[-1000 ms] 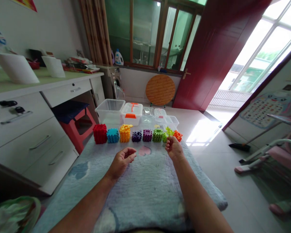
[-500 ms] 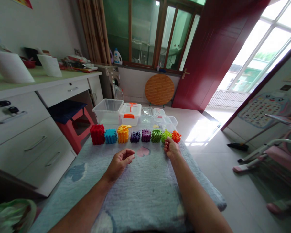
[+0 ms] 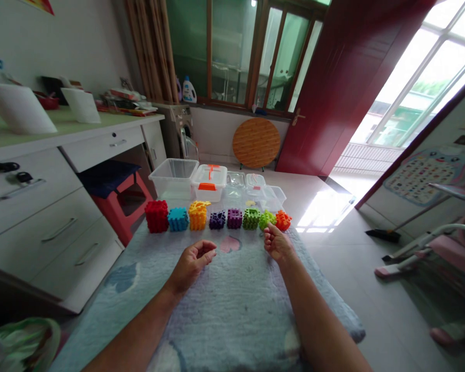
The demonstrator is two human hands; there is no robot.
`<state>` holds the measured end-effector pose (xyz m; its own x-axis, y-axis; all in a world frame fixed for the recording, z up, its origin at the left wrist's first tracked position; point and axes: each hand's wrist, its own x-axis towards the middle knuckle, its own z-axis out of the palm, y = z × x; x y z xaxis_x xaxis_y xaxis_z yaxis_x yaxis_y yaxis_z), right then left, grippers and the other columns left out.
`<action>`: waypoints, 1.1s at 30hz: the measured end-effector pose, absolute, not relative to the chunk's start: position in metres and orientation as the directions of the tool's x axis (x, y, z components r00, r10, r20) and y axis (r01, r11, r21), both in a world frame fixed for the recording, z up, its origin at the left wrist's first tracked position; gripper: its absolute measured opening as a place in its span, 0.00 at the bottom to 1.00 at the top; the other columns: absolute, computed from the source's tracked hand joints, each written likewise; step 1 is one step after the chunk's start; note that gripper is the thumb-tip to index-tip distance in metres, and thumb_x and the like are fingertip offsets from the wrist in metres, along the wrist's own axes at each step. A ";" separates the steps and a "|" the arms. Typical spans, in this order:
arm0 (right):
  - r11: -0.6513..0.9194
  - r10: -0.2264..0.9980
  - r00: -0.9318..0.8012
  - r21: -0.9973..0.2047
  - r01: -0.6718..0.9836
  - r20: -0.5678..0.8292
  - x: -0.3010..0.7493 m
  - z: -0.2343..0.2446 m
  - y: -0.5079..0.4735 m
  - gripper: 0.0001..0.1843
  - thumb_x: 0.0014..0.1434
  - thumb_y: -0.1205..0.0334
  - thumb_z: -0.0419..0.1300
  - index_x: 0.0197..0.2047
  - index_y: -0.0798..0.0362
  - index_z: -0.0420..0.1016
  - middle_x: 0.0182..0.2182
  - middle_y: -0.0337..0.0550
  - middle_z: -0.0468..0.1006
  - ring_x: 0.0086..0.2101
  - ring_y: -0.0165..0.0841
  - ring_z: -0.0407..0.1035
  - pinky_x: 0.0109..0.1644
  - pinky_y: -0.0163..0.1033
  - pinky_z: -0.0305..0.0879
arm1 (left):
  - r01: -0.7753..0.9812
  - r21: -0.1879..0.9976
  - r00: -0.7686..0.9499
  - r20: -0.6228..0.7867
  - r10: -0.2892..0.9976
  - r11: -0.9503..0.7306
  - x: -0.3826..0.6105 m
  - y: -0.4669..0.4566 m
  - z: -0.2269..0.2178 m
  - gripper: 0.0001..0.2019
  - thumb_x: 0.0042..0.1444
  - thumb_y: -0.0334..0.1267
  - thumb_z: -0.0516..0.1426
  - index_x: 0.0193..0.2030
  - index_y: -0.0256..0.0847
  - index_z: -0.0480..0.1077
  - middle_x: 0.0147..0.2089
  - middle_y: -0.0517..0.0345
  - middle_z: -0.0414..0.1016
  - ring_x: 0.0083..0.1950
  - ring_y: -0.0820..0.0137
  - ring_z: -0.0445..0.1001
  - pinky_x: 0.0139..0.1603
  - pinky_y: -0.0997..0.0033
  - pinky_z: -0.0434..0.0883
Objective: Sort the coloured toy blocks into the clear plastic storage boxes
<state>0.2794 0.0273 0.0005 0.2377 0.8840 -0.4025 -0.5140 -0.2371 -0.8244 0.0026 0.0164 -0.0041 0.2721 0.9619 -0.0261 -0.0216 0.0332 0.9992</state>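
Note:
Loosely curled above the cloth, my left hand (image 3: 194,261) has thumb and fingers apart and holds nothing. My right hand (image 3: 278,245) has its fingers folded in, with nothing visible in them; it hovers just in front of the light green cube (image 3: 266,217), and whether it touches cannot be told. The row of interlocking-block cubes runs from a red cube (image 3: 157,216) through a blue cube (image 3: 177,219), a yellow cube (image 3: 197,216), a dark purple cube (image 3: 217,219), a purple cube (image 3: 234,218) and a green cube (image 3: 251,219) to an orange cube (image 3: 283,220).
Behind the cubes stand an open clear bin (image 3: 173,181), an orange-latched lidded box (image 3: 210,183) and smaller clear containers (image 3: 236,185). A blue patterned cloth (image 3: 232,299) covers the table. A red stool (image 3: 134,204) and a white desk (image 3: 62,227) are at left, a pink chair (image 3: 455,245) at right.
My right hand has shifted very slightly to the right and down. The view has tilted a little; my left hand and the cubes stay as they were.

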 end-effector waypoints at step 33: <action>-0.096 0.729 0.667 -0.943 0.319 0.151 0.311 -0.028 0.003 0.19 0.51 0.47 0.60 0.35 0.55 0.76 0.20 0.36 0.69 0.22 0.30 0.61 0.28 0.36 0.59 | -0.096 0.991 0.253 -0.066 0.965 0.092 -0.002 0.015 -0.008 0.11 0.47 0.40 0.63 0.36 0.37 0.73 0.31 0.60 0.72 0.32 0.73 0.67 0.35 0.74 0.63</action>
